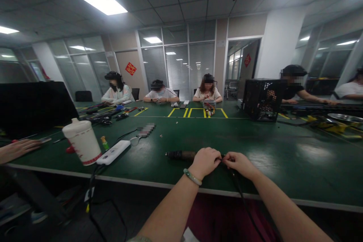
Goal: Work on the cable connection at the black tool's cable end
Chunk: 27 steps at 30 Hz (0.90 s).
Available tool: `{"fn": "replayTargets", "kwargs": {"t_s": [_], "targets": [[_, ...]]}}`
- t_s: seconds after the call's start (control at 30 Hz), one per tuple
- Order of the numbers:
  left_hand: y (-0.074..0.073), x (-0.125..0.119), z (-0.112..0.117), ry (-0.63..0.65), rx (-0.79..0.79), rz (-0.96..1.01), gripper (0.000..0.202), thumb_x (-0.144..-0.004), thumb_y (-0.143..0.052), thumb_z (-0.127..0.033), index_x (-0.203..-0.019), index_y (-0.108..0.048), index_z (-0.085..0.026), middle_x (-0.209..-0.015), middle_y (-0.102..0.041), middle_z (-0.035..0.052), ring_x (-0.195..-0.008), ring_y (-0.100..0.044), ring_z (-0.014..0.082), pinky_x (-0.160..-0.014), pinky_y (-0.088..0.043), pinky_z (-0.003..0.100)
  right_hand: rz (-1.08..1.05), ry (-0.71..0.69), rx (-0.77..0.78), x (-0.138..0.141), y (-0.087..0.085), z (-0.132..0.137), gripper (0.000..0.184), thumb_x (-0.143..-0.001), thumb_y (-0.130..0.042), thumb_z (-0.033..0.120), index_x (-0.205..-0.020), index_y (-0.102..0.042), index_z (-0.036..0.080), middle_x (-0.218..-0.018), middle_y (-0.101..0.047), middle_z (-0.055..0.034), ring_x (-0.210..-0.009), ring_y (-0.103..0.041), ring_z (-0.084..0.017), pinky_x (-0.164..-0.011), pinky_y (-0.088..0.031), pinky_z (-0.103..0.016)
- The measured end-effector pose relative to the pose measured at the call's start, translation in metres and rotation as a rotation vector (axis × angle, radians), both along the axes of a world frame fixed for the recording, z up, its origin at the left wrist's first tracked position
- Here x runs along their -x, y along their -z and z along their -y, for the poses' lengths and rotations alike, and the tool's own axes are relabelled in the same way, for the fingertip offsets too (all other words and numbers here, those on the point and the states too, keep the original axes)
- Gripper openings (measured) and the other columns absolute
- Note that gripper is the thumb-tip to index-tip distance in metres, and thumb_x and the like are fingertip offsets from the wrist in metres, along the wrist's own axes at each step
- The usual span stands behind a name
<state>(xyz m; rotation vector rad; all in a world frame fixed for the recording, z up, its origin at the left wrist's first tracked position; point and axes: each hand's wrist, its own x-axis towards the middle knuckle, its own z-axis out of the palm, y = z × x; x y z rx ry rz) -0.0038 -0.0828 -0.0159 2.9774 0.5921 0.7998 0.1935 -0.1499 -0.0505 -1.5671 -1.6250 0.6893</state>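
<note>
Black cable (238,184), seemingly, pinched between left hand (205,161) and right hand (240,162).

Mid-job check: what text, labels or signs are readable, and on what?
Nothing reads clearly.
Red diamond paper sign on far wall: gold character, too small.
Second red diamond sign by doorway: same.
White paper cup: red print, blurred.
White power strip: marks unreadable.
Dark cylinder in left hand, black cable in right hand: no print visible.

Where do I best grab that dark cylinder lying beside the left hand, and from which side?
Probably grip its bare left half from above, fingers across the barrel: the cylinder lies flat on the table, its right end under the left hand, which pinches the cable with the right hand.
</note>
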Motion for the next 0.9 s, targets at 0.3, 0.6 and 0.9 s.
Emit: {"fn": "replayTargets", "kwargs": {"t_s": [0.3,0.6,0.9], "targets": [[0.0026,-0.0018,-0.0011,-0.025,0.029,0.010,0.006,-0.085,-0.062,-0.025,-0.089,-0.064,-0.021,-0.092,-0.066,0.0012,-0.092,-0.057,0.0187,-0.083,-0.042,0.031,0.125,0.060,-0.079,0.0050,-0.0012,0.0013,0.016,-0.080,-0.059,0.033,-0.079,-0.065,0.019,-0.067,-0.064,0.0008,-0.062,-0.058,-0.014,-0.056,-0.041,-0.022],[0.0006,-0.0007,-0.0013,0.002,0.024,-0.002,0.008,-0.086,-0.060,-0.025,-0.093,-0.065,-0.023,-0.095,-0.067,0.0000,-0.093,-0.057,0.0178,-0.084,-0.042,0.030,-0.008,0.026,-0.017,0.0017,-0.0016,0.0005,0.018,-0.079,-0.060,0.035,-0.082,-0.063,0.017,-0.068,-0.066,-0.0007,-0.063,-0.060,-0.016,-0.056,-0.043,-0.023],[0.0023,-0.0008,-0.0018,-0.078,0.007,-0.020,0.015,-0.087,-0.061,-0.032,-0.097,-0.061,-0.021,-0.093,-0.062,0.0026,-0.092,-0.057,0.0187,-0.082,-0.044,0.031,0.004,0.008,-0.081,0.0010,-0.0021,0.0003,0.015,-0.079,-0.061,0.032,-0.076,-0.060,0.017,-0.067,-0.062,0.0007,-0.063,-0.056,-0.014,-0.058,-0.042,-0.023]]}}
